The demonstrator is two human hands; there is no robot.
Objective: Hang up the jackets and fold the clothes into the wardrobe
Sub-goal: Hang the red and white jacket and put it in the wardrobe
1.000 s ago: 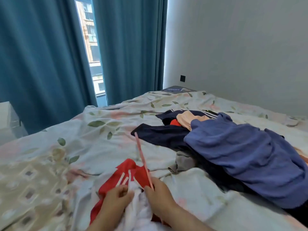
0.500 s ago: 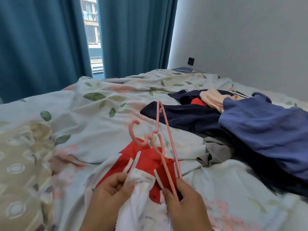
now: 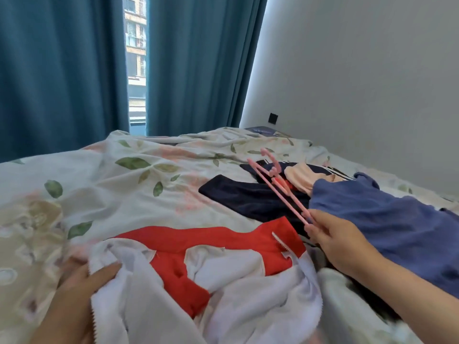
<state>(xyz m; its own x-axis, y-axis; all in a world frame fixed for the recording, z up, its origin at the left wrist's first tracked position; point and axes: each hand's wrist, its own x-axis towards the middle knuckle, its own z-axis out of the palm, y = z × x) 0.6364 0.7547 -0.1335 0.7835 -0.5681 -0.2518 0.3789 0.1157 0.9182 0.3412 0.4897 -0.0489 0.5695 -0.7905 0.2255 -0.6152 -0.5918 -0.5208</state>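
Holding the pink hanger [image 3: 280,188] by the tip of one arm: right hand [image 3: 335,238] has thumb and fingers pinched on it. The hook end points away from me, over the navy garment [image 3: 243,197]; can't tell if it touches. Left hand [image 3: 79,291] has fingers curled into the white front edge of the red-and-white jacket [image 3: 223,247], right by the zip teeth. Jacket lies unzipped and spread on the bed [image 3: 124,194] directly in front of me, fleecy white lining up, red collar area on the far side.

Handling read, jacket: soft, thick, zero stiffness. Looks bulky more than heavy. Pulling by the front edge just drags one panel; the rest will trail and bunch. Better hold is the collar or a shoulder seam, where the cloth is doubled and takes the load. Fleece probably grips plastic, so the shoulders should sit firm once seated, but the hanger arm may catch going in. Zip teeth could snag the lining.

Handling read, hanger: thin plastic, very light, likely flexy. Tip grip gives poor control of the hook end. I'd shift to the neck under the hook before feeding an arm into a shoulder.

Blue garment [image 3: 385,219] sits just beside my right hand, peach garment [image 3: 300,177] beyond it. Both soft too; fold jobs by the look, can't tell for sure.
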